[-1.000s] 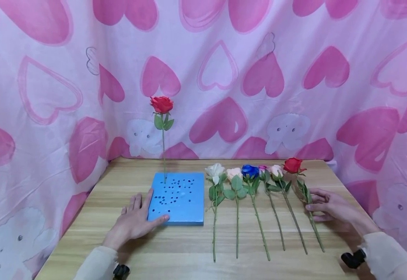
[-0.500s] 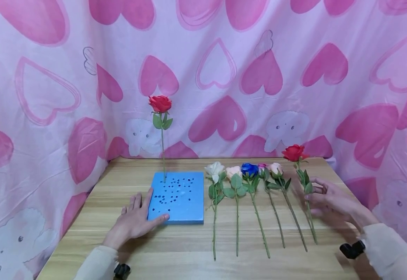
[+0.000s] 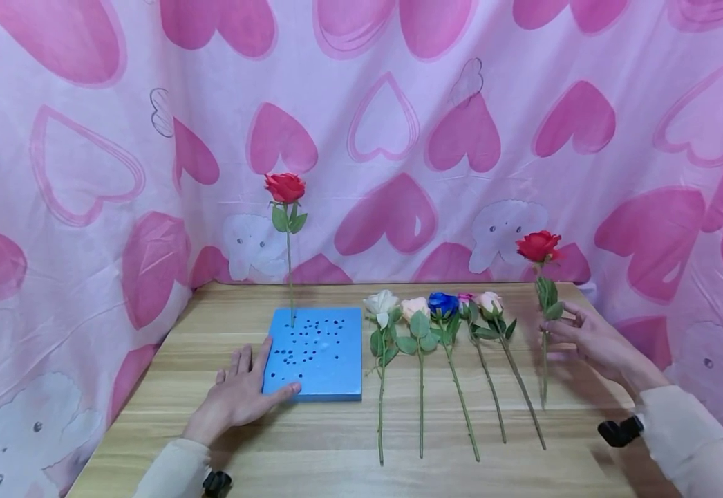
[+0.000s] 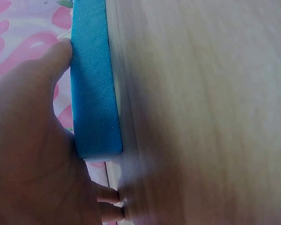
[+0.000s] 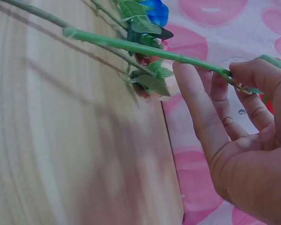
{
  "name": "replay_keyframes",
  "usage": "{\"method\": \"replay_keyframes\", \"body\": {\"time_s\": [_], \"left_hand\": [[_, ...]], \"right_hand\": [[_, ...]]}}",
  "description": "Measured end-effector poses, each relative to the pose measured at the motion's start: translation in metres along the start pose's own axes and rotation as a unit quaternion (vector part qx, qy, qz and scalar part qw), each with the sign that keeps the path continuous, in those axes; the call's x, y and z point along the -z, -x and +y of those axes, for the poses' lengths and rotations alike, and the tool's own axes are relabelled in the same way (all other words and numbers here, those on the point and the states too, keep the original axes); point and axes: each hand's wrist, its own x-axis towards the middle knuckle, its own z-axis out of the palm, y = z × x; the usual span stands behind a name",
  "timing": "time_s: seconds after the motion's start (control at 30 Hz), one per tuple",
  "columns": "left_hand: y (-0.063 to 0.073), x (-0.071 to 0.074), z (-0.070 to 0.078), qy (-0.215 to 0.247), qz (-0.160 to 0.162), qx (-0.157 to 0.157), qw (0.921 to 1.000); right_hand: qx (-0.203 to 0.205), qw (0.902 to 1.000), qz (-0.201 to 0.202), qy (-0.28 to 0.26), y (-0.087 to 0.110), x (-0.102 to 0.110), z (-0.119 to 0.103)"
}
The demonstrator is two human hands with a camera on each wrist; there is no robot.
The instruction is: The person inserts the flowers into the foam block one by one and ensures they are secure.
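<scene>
My right hand (image 3: 598, 340) pinches the green stem (image 5: 145, 49) of a red rose (image 3: 538, 247) between thumb and fingers, just under its leaves. The rose stands nearly upright at the right side of the table. My left hand (image 3: 237, 393) lies spread at the near left corner of a blue foam block (image 3: 349, 373), its thumb on the block's top edge and its other fingers along the side. In the left wrist view the block's side face (image 4: 96, 84) shows beside the thumb. Many small holes dot the block's top, and another red rose (image 3: 285, 188) stands upright in one at the back.
Between block and right hand lie several roses in a row on the wooden table (image 3: 312, 443): a white rose (image 3: 382, 304), a peach rose (image 3: 415, 308), a blue rose (image 3: 444, 304), a magenta rose (image 3: 466, 299) and a pale pink rose (image 3: 489, 302). A pink heart-print curtain (image 3: 386, 214) hangs behind.
My right hand has raised the red rose off the table and tilted it from leaning to nearly upright. The left hand and the block have stayed in place.
</scene>
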Motion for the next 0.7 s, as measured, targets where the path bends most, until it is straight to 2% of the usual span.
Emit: {"method": "replay_keyframes", "body": {"time_s": [0.3, 0.7], "left_hand": [[0.0, -0.002, -0.001, -0.002, 0.002, 0.003, 1.0], [-0.002, -0.002, -0.002, -0.006, 0.003, -0.001, 1.0]], "right_hand": [[0.037, 0.9989, 0.023, -0.016, -0.008, -0.003, -0.013], [0.061, 0.9969, 0.049, -0.001, -0.019, -0.005, -0.028]]}}
